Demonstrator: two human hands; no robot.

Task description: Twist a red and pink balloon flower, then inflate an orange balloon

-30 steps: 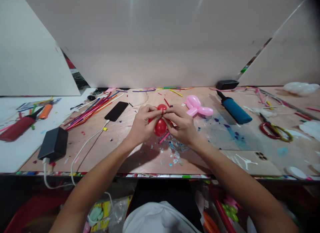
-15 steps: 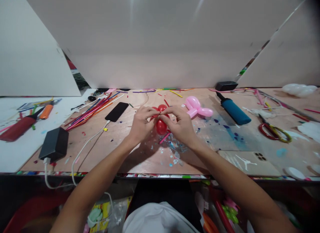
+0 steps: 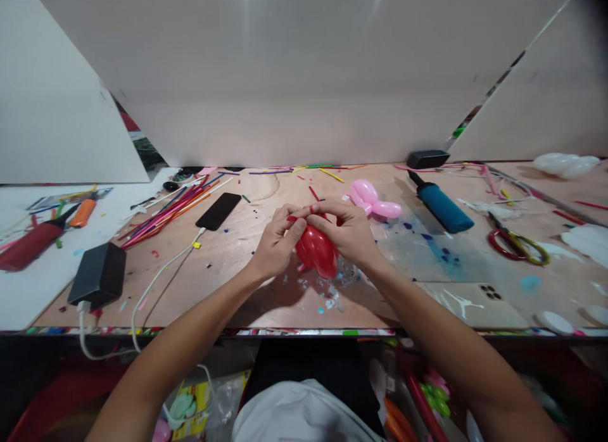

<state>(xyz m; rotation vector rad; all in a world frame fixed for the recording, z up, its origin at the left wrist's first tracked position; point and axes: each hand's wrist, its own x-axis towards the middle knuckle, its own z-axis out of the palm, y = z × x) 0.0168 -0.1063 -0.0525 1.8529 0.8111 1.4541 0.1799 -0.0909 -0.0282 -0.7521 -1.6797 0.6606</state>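
Both hands meet over the middle of the table around a red balloon (image 3: 317, 251) with shiny, rounded segments. My left hand (image 3: 279, 238) pinches its upper left part between thumb and fingers. A narrow red end shows by the left thumb. My right hand (image 3: 349, 232) grips the balloon's top from the other side, fingertips close to the left ones. A thin red strip crosses the right fingers. The fingers hide the top of the balloon. Just beyond the right hand lies a pink twisted balloon (image 3: 365, 194) with several lobes.
Left: a black phone (image 3: 218, 211) on a cable, a dark power block (image 3: 99, 274), uninflated balloons (image 3: 171, 208) and a red pump (image 3: 33, 242). Right: a blue pump (image 3: 444, 206), scissors (image 3: 517, 242), a beige phone (image 3: 470, 304). A pale panel (image 3: 285, 81) stands behind.
The red balloon has turned in my hands; larger segments now hang toward me below the fingers. My fingers have shifted their pinch, and a red strip now lies across the right fingers.
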